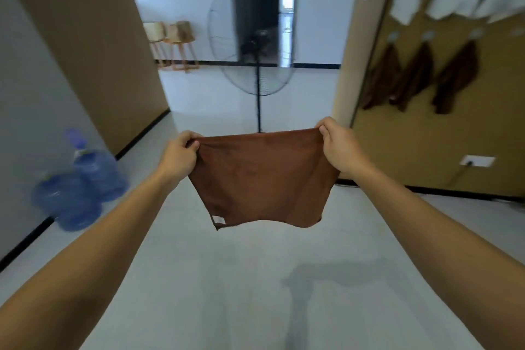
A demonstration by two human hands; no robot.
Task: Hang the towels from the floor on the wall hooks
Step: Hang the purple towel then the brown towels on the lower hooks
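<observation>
My left hand (179,150) and right hand (336,145) each pinch a top corner of the towel (261,179), fingers (324,131) curled tight, spreading it above the floor (227,278).

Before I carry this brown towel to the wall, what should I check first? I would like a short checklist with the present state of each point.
1. The left hand grips one top corner of the brown towel: ok.
2. The right hand grips the other top corner: ok.
3. The towel hangs spread, its lower edge off the floor: ok.
4. A free hook on the wall at the right: cannot tell. The three hooks that show plainly each carry one of the hung towels, and the picture is blurred there.
5. The fan stands straight ahead, apart from that wall: ok.
</observation>
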